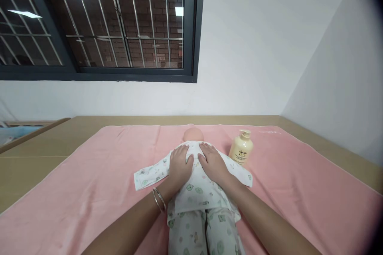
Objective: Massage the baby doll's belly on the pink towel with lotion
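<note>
A baby doll (193, 134) in a white printed top (199, 193) and matching trousers (191, 231) lies on a pink sheet (113, 191), its head toward the wall and its sleeves spread sideways. My left hand (181, 163) rests flat on the left part of its upper body, fingers extended. On the right part, my right hand (212, 162) lies the same way, its fingers pointing up toward the doll's head. Both hands press on the cloth without gripping anything. Beside the right sleeve stands a pale yellow pump bottle (241, 147) with dark print. The doll's face is out of sight.
The sheet covers a wooden-coloured table (60, 147) set against a white wall (245, 48). Above it on the left is a dark-framed window (191, 73) with metal bars. Light blue cloth (19, 132) shows beyond the raised edge at far left.
</note>
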Action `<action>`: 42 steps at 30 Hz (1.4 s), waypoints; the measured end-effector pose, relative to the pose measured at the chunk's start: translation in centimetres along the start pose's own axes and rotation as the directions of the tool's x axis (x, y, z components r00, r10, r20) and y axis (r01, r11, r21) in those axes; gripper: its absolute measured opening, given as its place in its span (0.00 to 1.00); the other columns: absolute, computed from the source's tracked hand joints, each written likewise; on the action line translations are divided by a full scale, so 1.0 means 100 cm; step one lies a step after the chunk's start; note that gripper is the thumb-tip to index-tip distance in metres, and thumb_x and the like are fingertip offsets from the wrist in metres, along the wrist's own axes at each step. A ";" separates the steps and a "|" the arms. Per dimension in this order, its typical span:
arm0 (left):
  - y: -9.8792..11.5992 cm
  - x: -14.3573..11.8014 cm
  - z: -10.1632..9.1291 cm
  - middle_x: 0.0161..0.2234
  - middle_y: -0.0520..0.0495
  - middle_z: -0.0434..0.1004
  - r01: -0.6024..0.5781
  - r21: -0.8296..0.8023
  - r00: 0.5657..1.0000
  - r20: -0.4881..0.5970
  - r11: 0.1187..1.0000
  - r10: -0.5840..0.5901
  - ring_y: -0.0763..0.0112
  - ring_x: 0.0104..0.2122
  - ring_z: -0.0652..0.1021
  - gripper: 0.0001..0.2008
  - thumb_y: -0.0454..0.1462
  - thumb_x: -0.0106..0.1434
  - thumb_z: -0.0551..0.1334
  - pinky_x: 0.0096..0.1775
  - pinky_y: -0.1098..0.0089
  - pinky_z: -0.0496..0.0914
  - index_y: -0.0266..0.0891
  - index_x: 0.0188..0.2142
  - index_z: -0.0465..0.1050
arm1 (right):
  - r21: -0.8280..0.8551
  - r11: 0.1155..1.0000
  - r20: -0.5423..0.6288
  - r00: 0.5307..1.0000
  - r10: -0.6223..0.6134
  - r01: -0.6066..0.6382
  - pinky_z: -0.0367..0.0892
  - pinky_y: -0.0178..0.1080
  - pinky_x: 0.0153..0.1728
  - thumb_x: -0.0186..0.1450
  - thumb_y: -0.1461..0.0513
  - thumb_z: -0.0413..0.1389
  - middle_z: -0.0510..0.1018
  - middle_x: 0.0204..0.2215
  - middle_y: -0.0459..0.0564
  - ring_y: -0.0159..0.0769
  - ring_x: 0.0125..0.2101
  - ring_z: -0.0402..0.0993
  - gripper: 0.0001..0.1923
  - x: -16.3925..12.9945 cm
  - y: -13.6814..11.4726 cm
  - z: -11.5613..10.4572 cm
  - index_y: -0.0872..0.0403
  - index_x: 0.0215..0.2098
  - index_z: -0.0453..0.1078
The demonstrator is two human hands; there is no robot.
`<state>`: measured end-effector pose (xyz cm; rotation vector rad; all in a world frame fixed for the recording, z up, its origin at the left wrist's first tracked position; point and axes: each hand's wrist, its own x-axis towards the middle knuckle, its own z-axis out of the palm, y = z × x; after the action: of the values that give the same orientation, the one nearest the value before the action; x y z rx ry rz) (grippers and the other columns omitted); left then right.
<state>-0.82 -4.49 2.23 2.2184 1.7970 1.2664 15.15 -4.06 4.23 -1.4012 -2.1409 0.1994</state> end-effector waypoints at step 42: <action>0.003 -0.005 -0.007 0.51 0.41 0.75 -0.311 0.134 0.950 0.006 0.941 0.313 0.59 0.53 0.72 0.20 0.28 0.61 0.51 0.58 0.53 0.65 0.35 0.50 0.71 | 0.058 0.998 0.078 0.997 0.027 -0.032 0.48 0.46 0.65 0.70 0.58 0.42 0.56 0.65 0.57 0.41 0.65 0.48 0.27 -0.001 -0.007 -0.004 0.62 0.64 0.56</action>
<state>-0.96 -5.28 2.57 2.6606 1.6245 1.2416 14.83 -4.59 4.84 -1.4132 -2.1591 0.3306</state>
